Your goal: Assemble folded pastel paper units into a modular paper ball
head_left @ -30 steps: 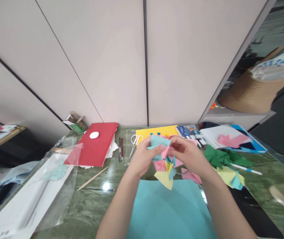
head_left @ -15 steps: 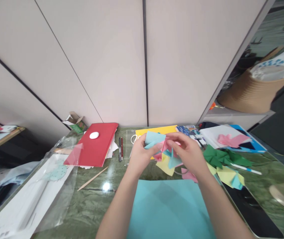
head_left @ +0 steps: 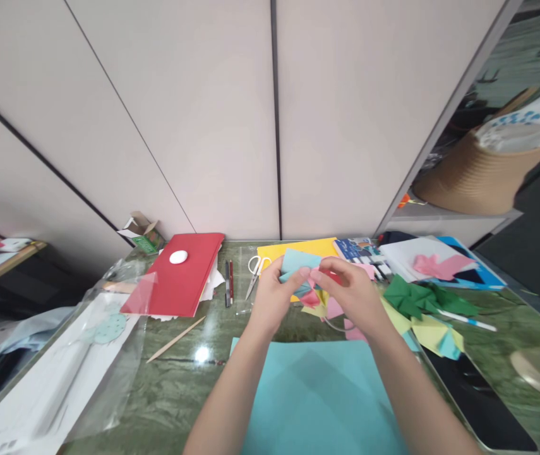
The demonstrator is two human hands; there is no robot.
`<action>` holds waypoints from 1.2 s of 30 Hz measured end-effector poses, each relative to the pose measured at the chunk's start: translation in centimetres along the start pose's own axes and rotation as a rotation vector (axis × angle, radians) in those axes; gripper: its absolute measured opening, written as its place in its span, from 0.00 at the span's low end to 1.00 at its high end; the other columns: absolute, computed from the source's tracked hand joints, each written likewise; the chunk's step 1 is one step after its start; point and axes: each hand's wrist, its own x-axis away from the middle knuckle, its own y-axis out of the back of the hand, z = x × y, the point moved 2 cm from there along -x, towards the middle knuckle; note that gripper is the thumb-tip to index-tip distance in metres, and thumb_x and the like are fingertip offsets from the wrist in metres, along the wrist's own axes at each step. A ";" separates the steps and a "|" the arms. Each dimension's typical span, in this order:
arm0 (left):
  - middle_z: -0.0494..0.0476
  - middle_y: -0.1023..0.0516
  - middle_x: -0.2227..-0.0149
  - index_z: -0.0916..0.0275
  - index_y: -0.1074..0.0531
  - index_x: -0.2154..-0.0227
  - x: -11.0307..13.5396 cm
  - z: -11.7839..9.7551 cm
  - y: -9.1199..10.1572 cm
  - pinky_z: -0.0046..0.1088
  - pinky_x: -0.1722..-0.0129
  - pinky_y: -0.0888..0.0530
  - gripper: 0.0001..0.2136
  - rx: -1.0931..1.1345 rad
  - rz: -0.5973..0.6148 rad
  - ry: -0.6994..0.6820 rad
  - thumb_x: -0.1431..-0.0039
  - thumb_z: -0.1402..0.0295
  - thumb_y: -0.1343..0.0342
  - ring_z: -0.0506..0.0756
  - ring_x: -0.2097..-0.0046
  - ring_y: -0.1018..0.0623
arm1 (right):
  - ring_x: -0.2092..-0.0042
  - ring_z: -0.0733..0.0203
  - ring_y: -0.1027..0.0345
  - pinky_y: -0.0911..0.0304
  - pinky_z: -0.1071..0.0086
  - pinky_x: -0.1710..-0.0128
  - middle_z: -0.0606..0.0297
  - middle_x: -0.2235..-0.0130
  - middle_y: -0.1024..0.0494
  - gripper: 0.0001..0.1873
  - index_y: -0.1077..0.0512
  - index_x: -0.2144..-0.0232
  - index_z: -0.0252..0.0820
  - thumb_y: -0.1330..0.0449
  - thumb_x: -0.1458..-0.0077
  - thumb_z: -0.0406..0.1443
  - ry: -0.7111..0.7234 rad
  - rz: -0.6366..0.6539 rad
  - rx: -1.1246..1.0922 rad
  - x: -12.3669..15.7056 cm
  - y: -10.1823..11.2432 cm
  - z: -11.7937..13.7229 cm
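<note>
I see the folded paper shape of blue, pink and yellow bits [head_left: 300, 264] up above the shiny green table [head_left: 175, 385]. My left hand [head_left: 272, 298] and my right hand [head_left: 352, 294] both pinch it. A big light blue paper sheet [head_left: 319, 398] lies below my arms. White scissors [head_left: 253, 268] lie just left of my left hand.

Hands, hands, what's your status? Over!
Left hand and right hand both pinch the folded paper model. Blue sheet under the forearms. Scissors on table by left hand, nothing blocking.

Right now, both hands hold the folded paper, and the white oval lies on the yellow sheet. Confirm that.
Wrong: the head view shows the white oval on the red folder. The left hand and right hand do hold the folded paper.
</note>
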 end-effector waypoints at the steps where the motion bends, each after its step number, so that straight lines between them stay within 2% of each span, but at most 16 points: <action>1: 0.51 0.30 0.71 0.64 0.29 0.69 0.0 0.1 0.0 0.24 0.66 0.34 0.10 0.008 -0.006 0.006 0.48 0.62 0.44 0.49 0.69 0.32 | 0.65 0.59 0.35 0.42 0.67 0.65 0.65 0.69 0.27 0.10 0.31 0.75 0.42 0.42 0.50 0.43 0.012 -0.019 -0.025 -0.1 -0.1 -0.1; 7: 0.51 0.30 0.72 0.64 0.29 0.70 0.0 0.4 -0.3 0.24 0.68 0.34 0.10 -0.050 -0.095 -0.044 0.47 0.61 0.45 0.49 0.70 0.32 | 0.66 0.61 0.36 0.41 0.66 0.63 0.66 0.71 0.29 0.10 0.31 0.77 0.42 0.42 0.49 0.41 0.039 -0.064 -0.186 -0.3 -1.0 -0.9; 11: 0.50 0.29 0.71 0.62 0.29 0.67 0.1 0.5 -0.6 0.25 0.67 0.33 0.10 -0.020 -0.155 -0.072 0.48 0.62 0.44 0.50 0.69 0.31 | 0.63 0.60 0.35 0.41 0.66 0.62 0.64 0.67 0.29 0.11 0.33 0.78 0.42 0.42 0.48 0.41 0.058 -0.133 -0.225 0.0 -1.4 -1.0; 17: 0.50 0.30 0.72 0.63 0.29 0.69 0.1 0.3 -0.7 0.25 0.67 0.33 0.08 0.076 -0.106 -0.053 0.49 0.64 0.43 0.49 0.69 0.31 | 0.61 0.59 0.35 0.41 0.66 0.61 0.64 0.68 0.30 0.11 0.34 0.78 0.42 0.44 0.46 0.40 0.110 -0.183 -0.188 0.3 -1.5 -0.7; 23: 0.51 0.28 0.71 0.64 0.28 0.70 0.0 0.1 -0.3 0.25 0.69 0.33 0.08 0.095 -0.095 -0.009 0.50 0.64 0.41 0.49 0.70 0.30 | 0.63 0.60 0.36 0.41 0.67 0.62 0.65 0.69 0.31 0.12 0.34 0.78 0.42 0.46 0.44 0.39 0.141 -0.146 -0.160 0.1 -1.4 -0.7; 25: 0.52 0.27 0.71 0.64 0.28 0.69 0.0 0.1 -0.1 0.25 0.68 0.33 0.09 0.081 -0.100 0.002 0.50 0.64 0.41 0.50 0.69 0.30 | 0.64 0.61 0.35 0.40 0.67 0.63 0.65 0.70 0.30 0.11 0.33 0.76 0.42 0.46 0.44 0.40 0.150 -0.120 -0.115 0.0 -1.1 -0.7; 28: 0.53 0.26 0.70 0.64 0.28 0.66 -0.1 -0.3 0.2 0.26 0.68 0.32 0.10 0.035 -0.098 -0.006 0.49 0.63 0.42 0.51 0.68 0.29 | 0.62 0.60 0.34 0.39 0.66 0.61 0.64 0.65 0.27 0.06 0.30 0.68 0.44 0.45 0.44 0.39 0.198 -0.141 -0.006 0.0 -0.4 -0.3; 30: 0.54 0.26 0.69 0.64 0.28 0.67 0.0 -0.6 0.3 0.26 0.68 0.33 0.10 -0.032 -0.102 -0.036 0.48 0.63 0.43 0.51 0.68 0.29 | 0.60 0.59 0.34 0.39 0.65 0.60 0.63 0.62 0.26 0.06 0.30 0.64 0.45 0.44 0.45 0.37 0.285 -0.180 0.100 0.3 0.0 0.3; 34: 0.53 0.26 0.70 0.63 0.28 0.70 0.5 -1.3 0.3 0.26 0.68 0.33 0.09 -0.185 -0.170 -0.088 0.49 0.62 0.43 0.51 0.68 0.30 | 0.61 0.58 0.34 0.39 0.63 0.59 0.63 0.65 0.25 0.04 0.29 0.66 0.46 0.42 0.47 0.33 0.524 -0.297 0.355 1.4 0.0 1.4; 36: 0.52 0.27 0.71 0.63 0.28 0.71 0.7 -1.4 0.2 0.26 0.68 0.34 0.10 -0.214 -0.216 -0.100 0.50 0.61 0.42 0.52 0.67 0.30 | 0.62 0.58 0.34 0.39 0.62 0.59 0.63 0.66 0.24 0.05 0.29 0.66 0.46 0.41 0.48 0.33 0.595 -0.358 0.451 1.8 -0.2 1.7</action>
